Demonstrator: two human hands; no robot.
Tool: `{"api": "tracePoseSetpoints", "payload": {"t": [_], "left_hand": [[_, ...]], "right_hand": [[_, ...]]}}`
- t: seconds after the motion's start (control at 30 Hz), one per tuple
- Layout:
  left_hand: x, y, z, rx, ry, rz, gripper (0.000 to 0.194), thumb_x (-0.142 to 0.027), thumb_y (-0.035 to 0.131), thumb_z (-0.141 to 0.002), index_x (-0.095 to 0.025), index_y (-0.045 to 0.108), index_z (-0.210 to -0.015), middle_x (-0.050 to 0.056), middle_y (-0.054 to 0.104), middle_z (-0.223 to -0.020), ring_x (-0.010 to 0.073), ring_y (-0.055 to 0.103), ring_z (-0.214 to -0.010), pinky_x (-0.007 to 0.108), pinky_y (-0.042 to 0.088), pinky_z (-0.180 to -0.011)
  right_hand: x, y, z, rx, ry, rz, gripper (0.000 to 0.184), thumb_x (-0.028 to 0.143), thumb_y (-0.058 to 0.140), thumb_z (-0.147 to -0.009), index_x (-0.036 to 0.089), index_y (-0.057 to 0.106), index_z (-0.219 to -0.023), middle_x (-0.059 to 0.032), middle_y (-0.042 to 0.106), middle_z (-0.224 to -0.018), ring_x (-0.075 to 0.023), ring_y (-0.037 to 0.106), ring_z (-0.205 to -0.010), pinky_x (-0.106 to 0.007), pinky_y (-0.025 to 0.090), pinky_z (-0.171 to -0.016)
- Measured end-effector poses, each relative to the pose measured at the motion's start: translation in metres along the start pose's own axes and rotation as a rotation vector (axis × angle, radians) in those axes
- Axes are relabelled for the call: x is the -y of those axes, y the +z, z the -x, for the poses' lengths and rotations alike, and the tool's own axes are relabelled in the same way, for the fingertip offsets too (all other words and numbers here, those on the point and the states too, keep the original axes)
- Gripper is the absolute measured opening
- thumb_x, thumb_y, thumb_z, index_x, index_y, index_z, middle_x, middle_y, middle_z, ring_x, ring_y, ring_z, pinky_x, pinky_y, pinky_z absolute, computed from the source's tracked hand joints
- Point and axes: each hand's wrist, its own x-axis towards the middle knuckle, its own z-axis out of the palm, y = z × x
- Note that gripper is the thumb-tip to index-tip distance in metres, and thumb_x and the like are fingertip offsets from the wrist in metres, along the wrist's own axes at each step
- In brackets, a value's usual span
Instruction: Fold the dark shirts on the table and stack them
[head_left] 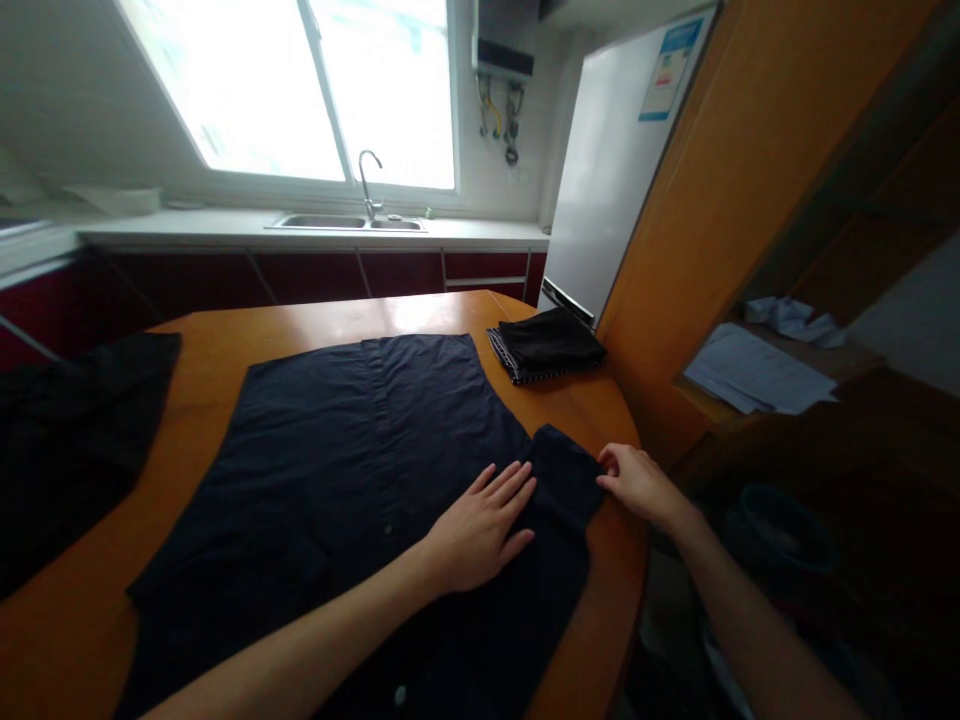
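Note:
A dark navy button-up shirt [322,450] lies spread over the wooden table, its button strip running down the middle. My left hand [484,530] rests flat on the shirt near its right side, fingers stretched out. At the table's right edge, my right hand [634,482] pinches the edge of the shirt's sleeve between thumb and fingers. The sleeve lies out to the right, close to the table's rim. The lower part of the shirt is partly covered by my left forearm.
Folded black clothes [551,345] are stacked at the table's far right corner. Another dark garment [82,430] lies on the left. The wooden table [300,325] has a rounded right edge. Papers [757,370] lie on a shelf to the right; a sink [322,222] stands behind.

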Motion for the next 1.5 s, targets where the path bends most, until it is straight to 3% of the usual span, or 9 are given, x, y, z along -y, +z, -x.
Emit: {"api": "tracePoseSetpoints", "payload": {"t": [0.3, 0.5, 0.6, 0.7, 0.8, 0.93, 1.1, 1.3, 1.5], "left_hand": [[0.000, -0.006, -0.004, -0.211, -0.161, 0.358, 0.048, -0.033, 0.048, -0.099, -0.022, 0.049, -0.146, 0.008, 0.045, -0.155, 0.0239, 0.039, -0.144, 0.042, 0.029, -0.121], [0.005, -0.032, -0.015, -0.408, -0.573, 1.148, 0.046, -0.044, 0.044, -0.100, -0.020, 0.053, -0.138, 0.011, 0.067, -0.116, 0.0214, 0.068, -0.095, 0.037, 0.058, -0.082], [0.009, -0.044, -0.011, -0.409, -0.710, 1.329, 0.057, -0.058, 0.039, -0.100, -0.026, 0.043, -0.147, 0.012, 0.063, -0.125, 0.0218, 0.067, -0.095, 0.032, 0.058, -0.072], [0.016, -0.045, -0.004, -0.364, -0.800, 1.197, 0.060, -0.056, 0.051, -0.096, -0.033, 0.040, -0.150, 0.010, 0.060, -0.130, 0.0233, 0.066, -0.100, 0.029, 0.056, -0.068], [0.023, -0.037, -0.001, -0.333, -0.692, 0.986, 0.064, -0.037, 0.070, -0.084, -0.030, 0.051, -0.145, 0.007, 0.064, -0.125, 0.0224, 0.066, -0.100, 0.029, 0.055, -0.076], [0.028, -0.028, 0.000, -0.267, -0.627, 0.857, 0.055, -0.026, 0.068, -0.081, -0.020, 0.063, -0.135, 0.008, 0.070, -0.116, 0.0202, 0.069, -0.082, 0.030, 0.057, -0.071], [0.030, -0.027, 0.002, -0.241, -0.588, 0.776, 0.058, -0.023, 0.065, -0.081, -0.017, 0.059, -0.138, 0.010, 0.067, -0.117, 0.0177, 0.068, -0.074, 0.028, 0.058, -0.066], [0.040, -0.031, 0.000, -0.236, -0.468, 0.508, 0.056, -0.016, 0.072, -0.079, -0.018, 0.062, -0.135, 0.009, 0.064, -0.124, 0.0248, 0.063, -0.113, 0.035, 0.048, -0.105], [0.025, -0.038, 0.007, -0.169, -0.428, 0.061, 0.062, -0.012, 0.076, -0.080, -0.018, 0.057, -0.138, 0.016, 0.041, -0.151, 0.0339, 0.050, -0.130, 0.048, 0.042, -0.109]], "right_hand": [[0.013, -0.012, -0.005, -0.031, -0.074, -0.160, 0.010, 0.025, 0.060, -0.076, 0.019, 0.062, -0.069, -0.0027, 0.067, -0.068, -0.0173, 0.061, -0.065, -0.027, 0.041, -0.059], [0.087, -0.016, 0.011, -0.136, -0.221, -0.437, 0.017, 0.036, 0.061, -0.081, 0.020, 0.061, -0.076, -0.0024, 0.066, -0.072, -0.0170, 0.059, -0.065, -0.028, 0.046, -0.062], [0.123, -0.008, 0.022, 0.115, -0.415, -0.616, 0.016, 0.033, 0.062, -0.084, 0.019, 0.067, -0.089, -0.0042, 0.072, -0.086, -0.0177, 0.066, -0.077, -0.028, 0.051, -0.070], [0.128, -0.004, 0.012, 0.207, -0.460, -0.712, 0.020, 0.032, 0.059, -0.087, 0.018, 0.070, -0.095, -0.0058, 0.074, -0.092, -0.0183, 0.069, -0.082, -0.029, 0.053, -0.073], [0.106, -0.002, -0.022, -0.056, -0.359, -0.693, 0.019, 0.028, 0.056, -0.086, 0.015, 0.070, -0.088, -0.0081, 0.074, -0.088, -0.0184, 0.069, -0.078, -0.030, 0.052, -0.073], [0.075, 0.011, -0.068, -0.137, -0.258, -0.585, 0.017, 0.022, 0.056, -0.081, 0.013, 0.070, -0.084, -0.0100, 0.074, -0.087, -0.0189, 0.068, -0.080, -0.030, 0.051, -0.076], [0.064, 0.039, -0.085, -0.067, -0.422, -0.504, 0.024, 0.033, 0.058, -0.089, 0.014, 0.073, -0.089, -0.0082, 0.070, -0.091, -0.0179, 0.064, -0.082, -0.030, 0.049, -0.077], [0.057, 0.053, -0.088, -0.042, -0.502, -0.413, 0.022, 0.029, 0.063, -0.089, 0.018, 0.066, -0.071, -0.0043, 0.060, -0.085, -0.0170, 0.057, -0.080, -0.031, 0.045, -0.076], [0.058, 0.058, -0.085, -0.164, -0.512, -0.274, 0.022, 0.025, 0.066, -0.089, 0.020, 0.060, -0.069, -0.0041, 0.059, -0.085, -0.0199, 0.053, -0.087, -0.034, 0.042, -0.083]]}}
